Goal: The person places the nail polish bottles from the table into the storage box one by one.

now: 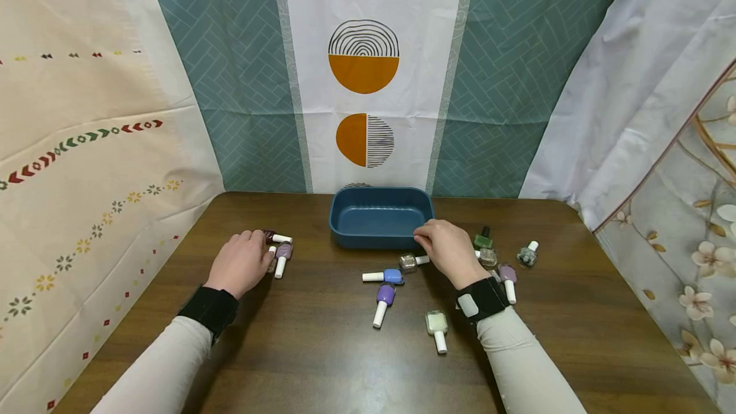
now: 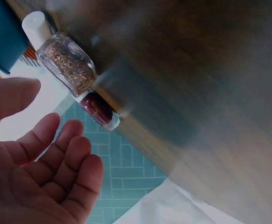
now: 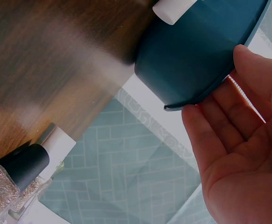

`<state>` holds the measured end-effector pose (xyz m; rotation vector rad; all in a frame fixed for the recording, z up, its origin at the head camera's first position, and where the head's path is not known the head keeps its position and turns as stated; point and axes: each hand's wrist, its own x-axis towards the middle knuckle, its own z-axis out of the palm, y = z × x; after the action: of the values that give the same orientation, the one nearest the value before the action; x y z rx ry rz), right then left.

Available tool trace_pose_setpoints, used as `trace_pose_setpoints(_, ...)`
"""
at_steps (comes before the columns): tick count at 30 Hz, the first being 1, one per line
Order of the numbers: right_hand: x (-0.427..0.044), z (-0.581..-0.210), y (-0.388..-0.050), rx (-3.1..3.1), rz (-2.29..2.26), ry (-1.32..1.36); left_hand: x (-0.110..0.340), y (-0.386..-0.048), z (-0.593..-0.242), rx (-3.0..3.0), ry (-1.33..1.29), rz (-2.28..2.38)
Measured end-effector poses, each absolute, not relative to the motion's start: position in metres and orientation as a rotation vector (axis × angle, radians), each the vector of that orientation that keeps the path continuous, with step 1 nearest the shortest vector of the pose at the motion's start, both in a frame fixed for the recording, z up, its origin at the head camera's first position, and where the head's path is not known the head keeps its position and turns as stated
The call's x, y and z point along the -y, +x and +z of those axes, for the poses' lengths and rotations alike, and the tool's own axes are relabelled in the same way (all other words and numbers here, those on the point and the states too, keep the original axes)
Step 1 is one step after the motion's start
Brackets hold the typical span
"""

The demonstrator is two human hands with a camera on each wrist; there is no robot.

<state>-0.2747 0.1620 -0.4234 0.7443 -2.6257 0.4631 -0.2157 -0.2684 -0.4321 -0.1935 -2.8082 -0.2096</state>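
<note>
My right hand (image 1: 451, 248) grips the rim of a dark blue tray (image 1: 374, 241) at its near right corner. In the right wrist view the thumb lies on the outer wall and some fingertips pass behind the rim. On the left, my left hand (image 1: 241, 264) hovers with loosely bent fingers beside nail polish bottles, and nothing is between its fingers in the left wrist view. Nearest to it are a coppery glitter nail polish (image 2: 66, 65), a dark red nail polish (image 2: 96, 108) and a mauve nail polish (image 1: 284, 250).
Before the tray lie a glitter nail polish (image 1: 407, 263), a blue one (image 1: 393, 276), a purple one (image 1: 386, 293) and a pale one (image 1: 436, 322). Several more, including a green bottle (image 1: 483, 241) and a grey one (image 1: 526, 257), are at the right. Fabric (image 1: 253, 82) hangs behind the table.
</note>
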Motion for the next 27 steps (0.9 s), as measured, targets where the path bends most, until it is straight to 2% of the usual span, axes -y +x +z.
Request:
trace_pose_setpoints(12,-0.161,-0.424,-0.274,2.639,0.471,0.743,0.268,-0.204,-0.430,2.893,-0.157,-0.261)
trace_pose_setpoints(27,-0.161,-0.424,-0.276,2.647,0.474,0.732,0.270,-0.204,-0.437,2.916,-0.141,-0.208)
